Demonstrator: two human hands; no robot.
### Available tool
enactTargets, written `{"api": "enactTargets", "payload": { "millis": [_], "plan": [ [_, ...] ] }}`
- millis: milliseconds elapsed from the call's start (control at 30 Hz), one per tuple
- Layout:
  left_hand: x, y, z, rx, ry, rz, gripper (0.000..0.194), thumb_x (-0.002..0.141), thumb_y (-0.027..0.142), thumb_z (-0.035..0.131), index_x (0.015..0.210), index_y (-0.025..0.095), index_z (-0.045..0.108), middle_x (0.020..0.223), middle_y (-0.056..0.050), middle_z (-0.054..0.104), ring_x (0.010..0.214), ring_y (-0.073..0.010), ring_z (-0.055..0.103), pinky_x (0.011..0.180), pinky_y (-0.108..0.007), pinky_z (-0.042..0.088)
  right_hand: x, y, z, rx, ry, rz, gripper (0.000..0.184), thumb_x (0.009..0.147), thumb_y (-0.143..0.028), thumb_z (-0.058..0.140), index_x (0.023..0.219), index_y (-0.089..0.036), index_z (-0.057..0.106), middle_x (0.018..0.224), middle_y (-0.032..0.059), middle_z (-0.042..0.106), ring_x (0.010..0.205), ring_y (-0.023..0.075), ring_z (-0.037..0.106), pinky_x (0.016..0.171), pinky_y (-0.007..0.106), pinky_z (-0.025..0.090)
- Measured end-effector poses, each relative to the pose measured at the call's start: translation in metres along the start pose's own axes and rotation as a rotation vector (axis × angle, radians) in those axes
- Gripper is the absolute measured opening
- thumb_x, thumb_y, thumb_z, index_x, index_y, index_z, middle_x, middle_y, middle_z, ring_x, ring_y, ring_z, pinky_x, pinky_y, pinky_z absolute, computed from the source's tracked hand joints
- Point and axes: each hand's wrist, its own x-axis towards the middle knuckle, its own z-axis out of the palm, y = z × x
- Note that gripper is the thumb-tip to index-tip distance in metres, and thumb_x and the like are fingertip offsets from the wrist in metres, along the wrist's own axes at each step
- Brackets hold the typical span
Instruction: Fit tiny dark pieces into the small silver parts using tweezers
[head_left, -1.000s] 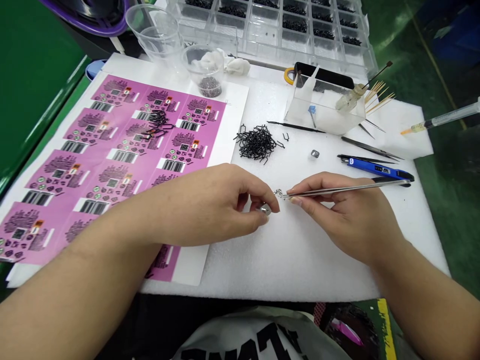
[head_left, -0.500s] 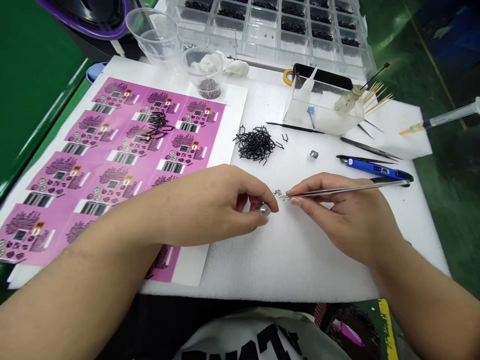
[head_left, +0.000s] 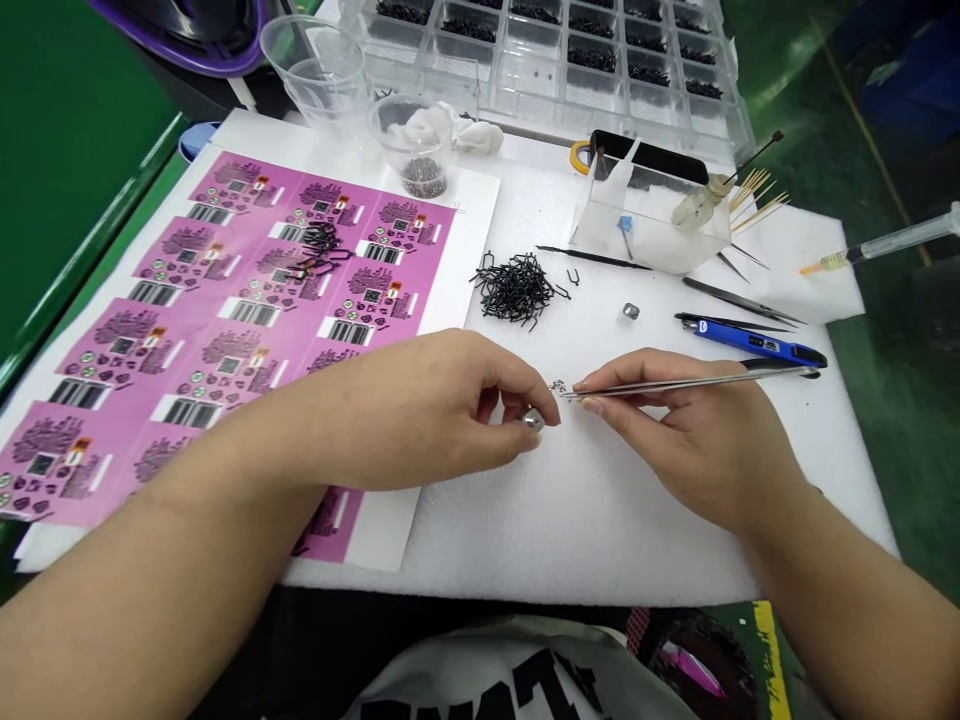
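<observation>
Through the head camera I have both hands just apart over the white bench (head_left: pixel 585 530), whose surface looks soft and grainy, like foam. The left hand (head_left: pixel 450 415) pinches a small silvery block (head_left: pixel 533 420) between thumb and fingers, its shiny face turned outward. The right hand (head_left: pixel 697 430) grips slim metal tweezers (head_left: pixel 675 384), and I see their points at a scatter of tiny dark and shiny bits (head_left: pixel 558 386) on the bench, between the two hands. A second silvery block (head_left: pixel 631 312) lies beyond the tweezers.

At the far edge I see a clear plastic case (head_left: pixel 521 70), divided into rectangular compartments, many holding black slivers. A low clear cup (head_left: pixel 384 128) has fine dark granules (head_left: pixel 424 178) at its bottom; beside it stand taller clear cups (head_left: pixel 309 65). The clear, straight-walled open box (head_left: pixel 645 250) holds a white pointed nozzle (head_left: pixel 621 167) and a small glass bottle (head_left: pixel 699 206). The syringe (head_left: pixel 892 243) carries yellowish stuff behind an orange tip.

Nearer me sits a heap of thin, bent black clips (head_left: pixel 517 288), and more dark bent pieces (head_left: pixel 321 245) lie on the glossy pink printed sheet (head_left: pixel 191 308).
</observation>
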Motion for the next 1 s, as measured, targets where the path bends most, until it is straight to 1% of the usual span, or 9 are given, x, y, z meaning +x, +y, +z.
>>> {"api": "enactTargets", "payload": {
  "millis": [200,400,567,700,900,1000],
  "plan": [
    [-0.0006,-0.001,-0.0002,-0.007,0.003,0.008,0.025,0.085,0.038,0.056,0.103,0.039,0.074,0.076,0.006,0.069,0.061,-0.0104,0.058,0.051,-0.021,0.041,-0.0009,-0.0009,-0.0005,-0.004,-0.006,0.005,0.009,0.086,-0.019,0.067,0.091,-0.025,0.071,0.086,-0.0084,0.076,0.075,0.0086,0.07,0.066,0.018,0.052],
    [-0.0015,0.0009,-0.0009,0.029,0.012,0.004,0.025,0.085,0.037,0.056,0.103,0.04,0.073,0.082,0.008,0.07,0.065,-0.0101,0.06,0.053,-0.02,0.043,0.0005,-0.001,-0.0008,0.0,-0.011,-0.008,0.011,0.086,-0.017,0.066,0.092,-0.025,0.07,0.086,-0.0094,0.075,0.078,0.0075,0.069,0.071,0.017,0.052],
    [-0.0019,0.0006,-0.0007,0.023,0.026,0.008,0.024,0.085,0.036,0.057,0.102,0.04,0.074,0.078,0.009,0.069,0.062,-0.009,0.059,0.052,-0.019,0.043,0.0011,0.0007,0.0018,-0.003,-0.005,-0.021,0.01,0.086,-0.019,0.067,0.093,-0.026,0.07,0.087,-0.0103,0.075,0.078,0.007,0.068,0.074,0.017,0.052],
    [-0.0007,-0.0006,0.0005,0.009,0.026,0.019,0.024,0.085,0.036,0.056,0.102,0.039,0.074,0.078,0.008,0.069,0.063,-0.0093,0.059,0.053,-0.019,0.042,0.0007,0.0006,0.003,0.014,0.001,-0.03,0.01,0.086,-0.018,0.066,0.093,-0.025,0.07,0.087,-0.01,0.075,0.077,0.006,0.068,0.071,0.015,0.052],
    [-0.0008,0.0008,0.0026,0.023,0.061,-0.003,0.022,0.085,0.035,0.058,0.1,0.037,0.074,0.069,0.009,0.066,0.056,-0.0075,0.055,0.048,-0.018,0.039,0.0013,-0.001,0.0031,-0.004,0.003,-0.054,0.012,0.086,-0.015,0.066,0.092,-0.024,0.07,0.085,-0.0101,0.075,0.076,0.0057,0.069,0.071,0.016,0.051],
    [-0.0004,0.0026,0.0021,0.025,0.068,-0.023,0.021,0.085,0.034,0.059,0.101,0.035,0.073,0.069,0.008,0.066,0.056,-0.007,0.055,0.049,-0.017,0.04,0.002,-0.001,0.0032,0.002,0.002,-0.056,0.011,0.086,-0.015,0.067,0.092,-0.024,0.07,0.085,-0.0102,0.075,0.076,0.0049,0.068,0.072,0.015,0.05]
  ]
}}
